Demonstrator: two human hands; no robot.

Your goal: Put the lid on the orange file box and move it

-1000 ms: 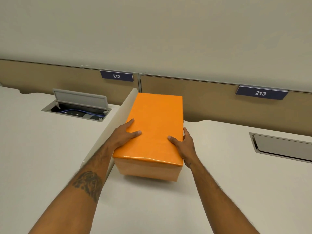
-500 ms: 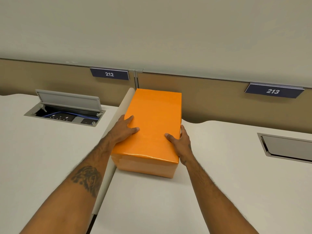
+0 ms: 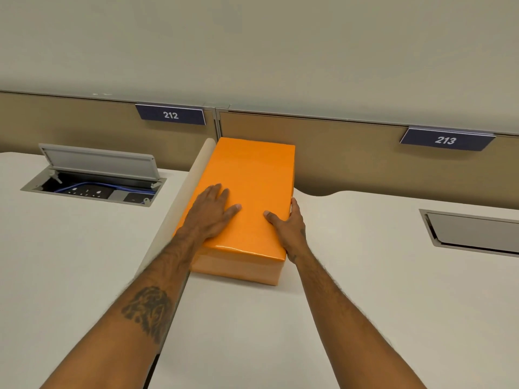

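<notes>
The orange file box [image 3: 238,269] rests on the white desk [image 3: 351,276], its far end against the tan partition and its left side along a low cream divider [image 3: 196,169]. A glossy orange lid [image 3: 252,175] sits on it and covers the whole top. My left hand [image 3: 213,211] lies flat on the near left part of the lid, fingers stretched out. At the lid's right edge my right hand [image 3: 289,228] grips the box, thumb on top and fingers down the side.
On the left desk a cable hatch [image 3: 95,178] stands open with blue cables inside. A closed grey hatch [image 3: 474,231] is set into the desk at the right. Labels 212 [image 3: 170,115] and 213 [image 3: 446,140] hang on the partition.
The box went from held above the desk to resting on it, further back against the partition. My left hand slid from the box's left side onto the lid's top.
</notes>
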